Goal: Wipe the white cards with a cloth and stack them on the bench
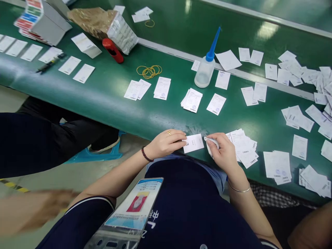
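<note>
My left hand [169, 141] is closed on the left end of a small white printed card [194, 143] at the table's near edge. In my right hand [222, 149], fingers and thumb pinch a folded white wipe [212, 142], which looks like cloth or tissue. The wipe is just right of the card, with a small gap between them. A loose fan of printed cards [243, 147] lies right beside my right hand. Beyond my hands, a stack of cards [192, 100] and a squeeze bottle with a blue nozzle [204, 71] are on the green table.
Many cards [321, 83] are heaped at the right. Yellow rubber bands [149, 71], a red tool [112, 50], a paper-wrapped bundle [121, 33] and a pen [50, 63] lie leftward. A blurred co-worker's arm [33, 211] is at left; a blue stool [109, 152] stands below.
</note>
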A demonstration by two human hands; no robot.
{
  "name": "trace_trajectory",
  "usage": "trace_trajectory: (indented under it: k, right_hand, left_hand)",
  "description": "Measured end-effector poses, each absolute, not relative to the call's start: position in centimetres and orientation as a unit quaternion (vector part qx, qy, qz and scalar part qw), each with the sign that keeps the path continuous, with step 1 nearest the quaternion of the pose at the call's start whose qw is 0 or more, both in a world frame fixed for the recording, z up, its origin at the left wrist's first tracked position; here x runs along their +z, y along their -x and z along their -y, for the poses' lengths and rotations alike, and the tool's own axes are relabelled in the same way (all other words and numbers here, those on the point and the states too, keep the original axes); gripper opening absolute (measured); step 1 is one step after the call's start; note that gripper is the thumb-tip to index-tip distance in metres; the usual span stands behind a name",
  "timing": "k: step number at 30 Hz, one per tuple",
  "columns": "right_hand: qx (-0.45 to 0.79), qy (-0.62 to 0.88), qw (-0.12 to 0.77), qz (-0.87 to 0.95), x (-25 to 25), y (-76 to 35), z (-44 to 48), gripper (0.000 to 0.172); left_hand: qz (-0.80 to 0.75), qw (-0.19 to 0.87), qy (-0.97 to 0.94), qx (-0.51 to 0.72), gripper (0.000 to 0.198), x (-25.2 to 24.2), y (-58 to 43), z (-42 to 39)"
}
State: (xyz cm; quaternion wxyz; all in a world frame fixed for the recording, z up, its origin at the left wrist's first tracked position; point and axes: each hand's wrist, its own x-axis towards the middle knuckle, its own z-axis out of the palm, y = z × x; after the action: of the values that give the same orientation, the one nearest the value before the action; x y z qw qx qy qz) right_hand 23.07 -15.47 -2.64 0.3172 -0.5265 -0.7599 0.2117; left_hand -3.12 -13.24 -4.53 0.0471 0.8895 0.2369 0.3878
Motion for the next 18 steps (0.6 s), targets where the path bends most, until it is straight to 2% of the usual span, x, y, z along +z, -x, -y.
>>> trace_trajectory:
  k: [8,15,18]
  right_hand:
    - [0.191,0.533,0.372,0.736,-3.8,-23.8,15.9,0.013]
    - [0.175,0.515,0.363,0.756,-4.4,-23.8,16.2,0.017]
    - [0.169,0.513,0.358,0.761,-4.7,-23.9,16.2,0.019]
  left_hand:
    - [-0.375,0.171,-0.775,0.479,0.026,-1.1,4.5,13.4]
    - [-0.570,0.244,-0.567,0.542,0.013,-0.7,10.6,10.7]
    - [-0.627,0.241,-0.464,0.577,0.009,-0.2,15.1,7.7]
